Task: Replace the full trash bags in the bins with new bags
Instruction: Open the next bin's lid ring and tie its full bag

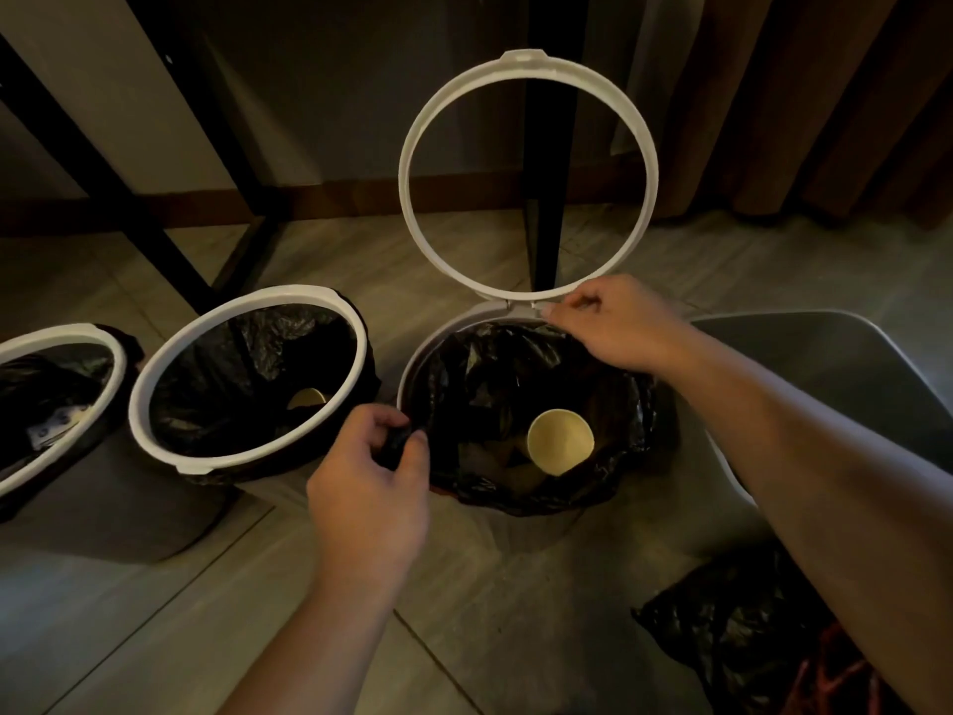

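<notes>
A round bin (412,374) stands in the middle with its white clamp ring (528,172) flipped up on its hinge. A black trash bag (624,456) lines the bin and folds over the rim; a paper cup (560,440) lies inside. My left hand (368,487) pinches the bag's edge at the bin's near-left rim. My right hand (613,327) grips the bag's edge at the far rim, beside the hinge. Two more bins, one in the middle left (154,405) and one at the far left (62,332), have rings closed over black bags.
Dark table legs (541,240) rise behind the bins. A grey chair seat (825,363) sits at the right. A crumpled black bag (737,627) lies on the tiled floor at the lower right. Brown curtains (825,95) hang at the back right.
</notes>
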Tool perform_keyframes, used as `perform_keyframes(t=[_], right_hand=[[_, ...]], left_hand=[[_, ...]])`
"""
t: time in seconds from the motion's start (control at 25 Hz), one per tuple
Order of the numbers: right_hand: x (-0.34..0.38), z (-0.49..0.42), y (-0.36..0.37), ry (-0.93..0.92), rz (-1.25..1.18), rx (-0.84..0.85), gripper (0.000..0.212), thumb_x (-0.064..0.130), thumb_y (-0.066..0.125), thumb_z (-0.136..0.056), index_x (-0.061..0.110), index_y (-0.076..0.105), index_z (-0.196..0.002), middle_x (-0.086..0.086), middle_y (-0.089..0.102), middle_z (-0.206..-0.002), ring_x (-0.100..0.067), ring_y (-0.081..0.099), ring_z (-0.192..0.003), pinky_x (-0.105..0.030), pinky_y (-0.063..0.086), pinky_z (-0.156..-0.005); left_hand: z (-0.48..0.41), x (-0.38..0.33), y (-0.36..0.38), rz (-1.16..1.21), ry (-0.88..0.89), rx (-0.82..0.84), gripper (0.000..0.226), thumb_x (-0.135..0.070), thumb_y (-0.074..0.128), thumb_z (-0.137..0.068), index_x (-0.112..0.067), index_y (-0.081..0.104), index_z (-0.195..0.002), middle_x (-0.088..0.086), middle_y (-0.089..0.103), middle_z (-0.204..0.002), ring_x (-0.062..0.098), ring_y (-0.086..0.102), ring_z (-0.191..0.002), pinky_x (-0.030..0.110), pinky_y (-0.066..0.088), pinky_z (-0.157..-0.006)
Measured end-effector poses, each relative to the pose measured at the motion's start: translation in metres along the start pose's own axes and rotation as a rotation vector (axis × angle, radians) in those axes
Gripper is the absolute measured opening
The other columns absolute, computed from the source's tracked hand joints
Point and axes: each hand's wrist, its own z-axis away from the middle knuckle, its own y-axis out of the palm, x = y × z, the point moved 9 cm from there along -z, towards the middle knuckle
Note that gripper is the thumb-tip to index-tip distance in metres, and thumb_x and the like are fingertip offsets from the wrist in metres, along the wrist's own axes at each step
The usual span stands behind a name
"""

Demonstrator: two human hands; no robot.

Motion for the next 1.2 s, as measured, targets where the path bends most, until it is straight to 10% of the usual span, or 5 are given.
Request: perform_keyframes(t=[0.24,0.56,0.68,0.92,1.2], right_hand=[[-0.003,0.015,0.019,0.002,0.452,0.233,0.024,0.043,0.073,-0.096,0.02,0.073,-0.089,-0.002,0.068,-0.082,-0.017,0.066,-0.076,-0.03,0.045,-0.061],[0.022,0.029,-0.034,-0.235,0.221,-0.291,0.038,0.008,0.074,-0.089,0.04,0.053,-0.084,0.014,0.054,-0.092,0.001,0.056,-0.08,-0.013,0.039,-0.062],[0.016,0.036,-0.052,-0.203,0.028,-0.421,0.035,0.012,0.076,-0.09,0.038,0.053,-0.085,0.012,0.057,-0.086,0.016,0.056,-0.074,-0.007,0.043,-0.057],[-0.012,0.042,-0.04,-0.083,-0.017,-0.159,0.023,0.018,0.069,-0.099,0.041,0.066,-0.101,0.003,0.066,-0.087,-0.003,0.063,-0.07,-0.022,0.045,-0.066],[-0.045,0.049,-0.039,0.063,-0.016,-0.051,0.048,0.037,0.08,-0.09,0.043,0.047,-0.126,0.018,0.062,-0.102,0.0,0.064,-0.09,-0.019,0.046,-0.067]], left_hand=[[-0.014,0.014,-0.003,-0.101,-0.148,0.075,0.036,-0.037,0.075,-0.093,-0.039,0.053,-0.121,-0.012,0.068,-0.092,-0.002,0.067,-0.072,0.014,0.045,-0.048],[-0.03,0.001,-0.012,0.038,-0.035,0.135,0.053,0.003,0.057,-0.099,-0.042,0.079,-0.083,-0.017,0.065,-0.113,0.013,0.062,-0.116,0.04,0.05,-0.105],[-0.034,-0.001,-0.023,-0.109,0.009,0.098,0.047,-0.001,0.05,-0.102,-0.037,0.077,-0.09,-0.001,0.068,-0.116,0.018,0.067,-0.088,0.032,0.054,-0.072],[-0.027,-0.014,-0.027,-0.401,0.174,0.091,0.057,0.006,0.056,-0.089,-0.009,0.062,-0.144,0.006,0.053,-0.149,0.021,0.046,-0.14,0.028,0.034,-0.117],[0.001,0.017,-0.024,-0.161,-0.04,0.103,0.061,-0.027,0.078,-0.088,-0.051,0.054,-0.139,-0.005,0.049,-0.137,0.004,0.064,-0.105,0.035,0.052,-0.1]])
